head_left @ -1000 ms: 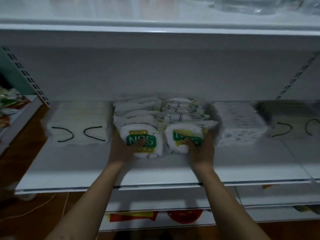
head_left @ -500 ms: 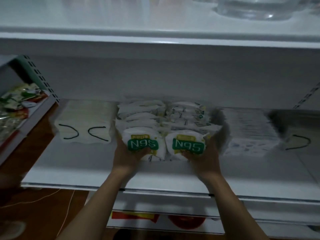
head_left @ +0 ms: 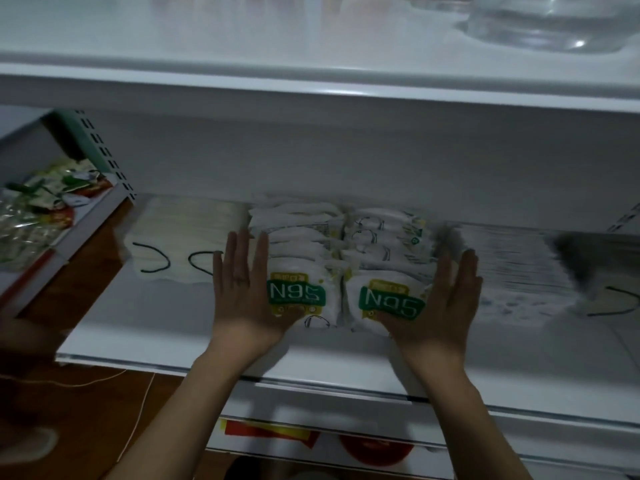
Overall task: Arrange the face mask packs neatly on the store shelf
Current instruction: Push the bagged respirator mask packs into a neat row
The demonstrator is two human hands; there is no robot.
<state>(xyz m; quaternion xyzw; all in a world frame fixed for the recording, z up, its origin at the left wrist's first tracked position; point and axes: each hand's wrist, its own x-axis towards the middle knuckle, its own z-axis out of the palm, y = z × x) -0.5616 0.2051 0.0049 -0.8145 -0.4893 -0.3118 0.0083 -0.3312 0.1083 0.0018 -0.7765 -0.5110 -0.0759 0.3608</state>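
Bracketing the two rows of N95 mask packs (head_left: 301, 244) from either side, head view. The left hand (head_left: 242, 292) is flat, its fingers straight and close together, pressed on the rows' left flank and gripping nothing. The right hand (head_left: 446, 306) mirrors it on the rows' right flank, fingers straight. The rows lie mid-shelf (head_left: 173, 327), packs overlapping front to back, green labels up. Just left of the rows is a white mask stack (head_left: 180, 237) with black ear loops. Just right of the rows is a patterned stack (head_left: 512, 271).
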